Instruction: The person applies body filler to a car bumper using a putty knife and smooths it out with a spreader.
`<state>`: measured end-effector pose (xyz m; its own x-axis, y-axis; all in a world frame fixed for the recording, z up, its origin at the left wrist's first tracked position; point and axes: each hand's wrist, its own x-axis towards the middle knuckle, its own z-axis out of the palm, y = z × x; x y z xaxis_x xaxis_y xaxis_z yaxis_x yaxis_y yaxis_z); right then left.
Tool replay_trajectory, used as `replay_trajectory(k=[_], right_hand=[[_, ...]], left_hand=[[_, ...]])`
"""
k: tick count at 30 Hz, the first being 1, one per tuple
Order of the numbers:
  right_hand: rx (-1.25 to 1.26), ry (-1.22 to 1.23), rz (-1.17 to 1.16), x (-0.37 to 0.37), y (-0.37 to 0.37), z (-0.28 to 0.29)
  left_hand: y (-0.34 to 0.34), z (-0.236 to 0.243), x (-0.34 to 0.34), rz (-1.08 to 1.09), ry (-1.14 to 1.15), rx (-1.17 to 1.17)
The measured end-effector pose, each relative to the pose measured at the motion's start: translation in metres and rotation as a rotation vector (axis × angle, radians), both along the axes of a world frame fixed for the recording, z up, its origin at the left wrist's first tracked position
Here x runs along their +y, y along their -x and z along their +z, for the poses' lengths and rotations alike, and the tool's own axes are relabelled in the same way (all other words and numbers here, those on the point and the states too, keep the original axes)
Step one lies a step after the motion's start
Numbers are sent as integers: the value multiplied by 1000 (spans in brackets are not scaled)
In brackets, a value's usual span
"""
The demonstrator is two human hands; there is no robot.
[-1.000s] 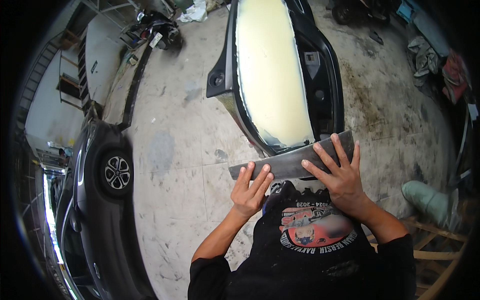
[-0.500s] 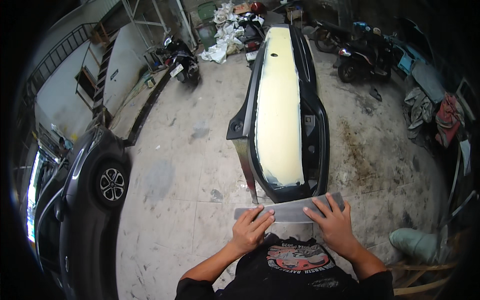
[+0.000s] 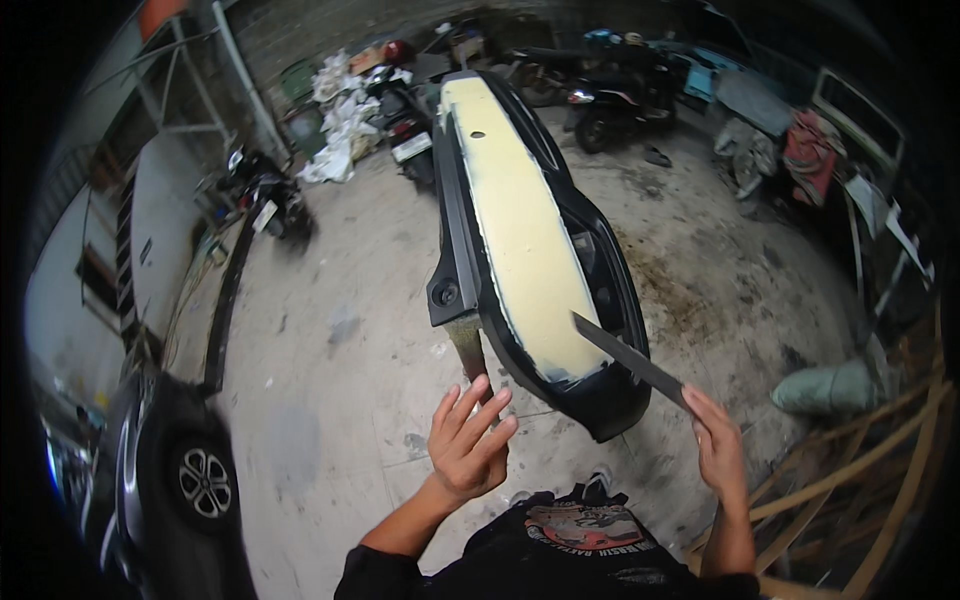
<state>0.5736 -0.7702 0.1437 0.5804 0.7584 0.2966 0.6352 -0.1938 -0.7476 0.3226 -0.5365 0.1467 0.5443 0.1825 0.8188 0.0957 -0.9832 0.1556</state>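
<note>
A long car bumper [image 3: 612, 408], black along its edges, reaches away from me with a broad pale-yellow band of filler [image 3: 515, 220] down its middle. My right hand [image 3: 718, 440] grips one end of a long, thin dark-grey sanding board [image 3: 632, 362], seen nearly edge-on. Its far tip overlaps the near right part of the filler; whether it touches cannot be made out. My left hand [image 3: 470, 445] is raised left of the bumper's near end, fingers spread, holding nothing. Behind those fingertips a narrow strip hangs down from the bumper's left corner.
A dark grey car [image 3: 185, 500] stands at the left. Parked motorbikes [image 3: 275, 195] and white crumpled sheets [image 3: 345, 120] line the back. At the right are a green-grey rolled bundle [image 3: 830, 388] and a wooden frame [image 3: 880, 470]. Stained concrete floor [image 3: 340, 400] surrounds the bumper.
My left hand has let go of the sanding board and lifted up and away. The right hand has swung the board from crosswise to pointing over the filler. My view has turned.
</note>
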Motion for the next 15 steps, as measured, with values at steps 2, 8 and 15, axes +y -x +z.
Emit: replay_trajectory(k=[2,8,15], right_hand=[[-210,31,42,29,9,16],[-644,112,99,145,-13,72],[-715,115,170,271,-87,82]], left_hand=[[-1,29,22,-56,-172,9],[-56,89,104,55,-378,251],[-105,90,205,129,-266,250]])
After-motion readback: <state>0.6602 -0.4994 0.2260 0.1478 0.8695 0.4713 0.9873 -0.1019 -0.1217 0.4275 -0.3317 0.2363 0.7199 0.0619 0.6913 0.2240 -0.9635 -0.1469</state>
